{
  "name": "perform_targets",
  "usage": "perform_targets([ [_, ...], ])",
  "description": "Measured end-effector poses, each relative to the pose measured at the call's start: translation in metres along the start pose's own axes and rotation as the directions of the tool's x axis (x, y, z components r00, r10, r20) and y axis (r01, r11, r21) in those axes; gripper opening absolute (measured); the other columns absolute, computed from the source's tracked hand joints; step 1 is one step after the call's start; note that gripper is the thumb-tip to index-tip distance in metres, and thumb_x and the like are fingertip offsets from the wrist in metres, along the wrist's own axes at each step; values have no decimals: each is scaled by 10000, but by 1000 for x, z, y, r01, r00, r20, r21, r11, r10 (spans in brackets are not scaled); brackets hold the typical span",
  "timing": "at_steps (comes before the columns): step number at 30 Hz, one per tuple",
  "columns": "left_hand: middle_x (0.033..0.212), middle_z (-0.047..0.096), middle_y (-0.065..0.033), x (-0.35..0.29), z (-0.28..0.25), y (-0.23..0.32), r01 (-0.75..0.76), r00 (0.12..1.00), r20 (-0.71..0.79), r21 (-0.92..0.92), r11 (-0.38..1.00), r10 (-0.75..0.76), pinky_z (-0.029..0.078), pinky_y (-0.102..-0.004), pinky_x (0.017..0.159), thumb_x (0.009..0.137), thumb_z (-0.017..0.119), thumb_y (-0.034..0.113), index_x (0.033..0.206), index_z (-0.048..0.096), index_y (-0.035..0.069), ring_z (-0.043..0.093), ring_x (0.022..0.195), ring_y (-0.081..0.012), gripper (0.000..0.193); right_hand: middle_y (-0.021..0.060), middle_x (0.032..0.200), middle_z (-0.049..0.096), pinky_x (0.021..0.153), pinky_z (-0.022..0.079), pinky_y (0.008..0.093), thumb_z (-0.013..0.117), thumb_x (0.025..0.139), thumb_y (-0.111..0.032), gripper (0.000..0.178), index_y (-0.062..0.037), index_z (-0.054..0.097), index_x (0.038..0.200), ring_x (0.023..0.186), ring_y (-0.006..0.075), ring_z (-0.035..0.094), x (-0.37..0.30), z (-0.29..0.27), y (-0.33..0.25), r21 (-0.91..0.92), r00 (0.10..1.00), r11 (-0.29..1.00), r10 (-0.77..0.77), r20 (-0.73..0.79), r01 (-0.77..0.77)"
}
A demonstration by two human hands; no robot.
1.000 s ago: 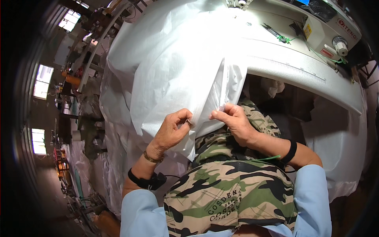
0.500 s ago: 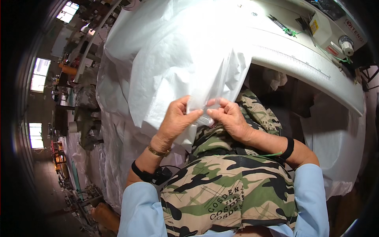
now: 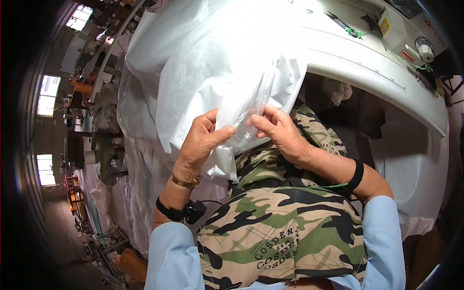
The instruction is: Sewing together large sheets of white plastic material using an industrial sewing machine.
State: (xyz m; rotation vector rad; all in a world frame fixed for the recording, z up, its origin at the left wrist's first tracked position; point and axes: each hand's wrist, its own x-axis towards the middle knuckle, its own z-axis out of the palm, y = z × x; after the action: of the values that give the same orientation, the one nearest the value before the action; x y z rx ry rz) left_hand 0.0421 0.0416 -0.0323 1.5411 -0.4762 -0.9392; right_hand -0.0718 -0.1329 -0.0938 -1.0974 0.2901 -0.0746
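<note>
A large white plastic-like sheet [image 3: 203, 82] drapes off the table toward my lap, with a fine woven texture near its lower edge. My left hand [image 3: 200, 140] is closed, pinching that lower edge between thumb and fingers. A strip of clear plastic film [image 3: 256, 99] runs down the sheet between my two hands. At its right side, my right hand [image 3: 280, 130] has thumb and fingertips drawn in on the film; the exact contact is blurred by the see-through material. A loose corner of the sheet hangs below my left hand.
A white sewing machine [image 3: 411, 38] with a dial stands at the far right. Small thread snips [image 3: 340, 21] with green thread lie on the white tabletop [image 3: 357, 72], which has a ruler scale along its curved edge. A dim workshop with windows [image 3: 48, 96] stretches along the left.
My hands have moved apart: the left went down and left with the sheet's edge, while the right rose slightly. More of the clear film shows between them.
</note>
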Motion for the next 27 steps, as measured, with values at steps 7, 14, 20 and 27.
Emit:
perform_targets([
  [7,1015,709,-97,-4,4,11,-36,999,-32,-24,999,36,534,-237,793,864,716,63,1173,615,-70,659,863,-100,352,41,870,656,753,519,253,599,965,-158,156,-8,632,991,789,115,630,6,-3,5,-16,979,994,105,174,-104],
  [14,1012,709,-100,-1,-9,12,-77,996,-40,-5,997,76,536,-247,805,846,722,72,1191,603,-78,662,861,-103,394,86,898,673,710,506,233,584,919,-112,123,6,618,921,784,105,622,-2,-19,17,66,987,989,123,102,-130],
  [20,1001,700,-71,5,-29,2,-17,998,-62,63,998,20,528,-222,780,864,690,42,1165,610,-72,650,837,-82,332,54,897,652,739,487,239,552,909,-74,131,22,628,954,808,83,585,-15,-19,7,-54,995,998,-37,96,42],
  [27,809,672,-99,3,14,-16,-177,979,-12,461,869,205,476,-280,580,908,637,73,1145,543,1,630,669,-121,266,92,815,609,747,502,284,501,921,-80,149,47,577,932,777,132,589,-26,-5,-32,-280,916,877,-339,216,390],
])
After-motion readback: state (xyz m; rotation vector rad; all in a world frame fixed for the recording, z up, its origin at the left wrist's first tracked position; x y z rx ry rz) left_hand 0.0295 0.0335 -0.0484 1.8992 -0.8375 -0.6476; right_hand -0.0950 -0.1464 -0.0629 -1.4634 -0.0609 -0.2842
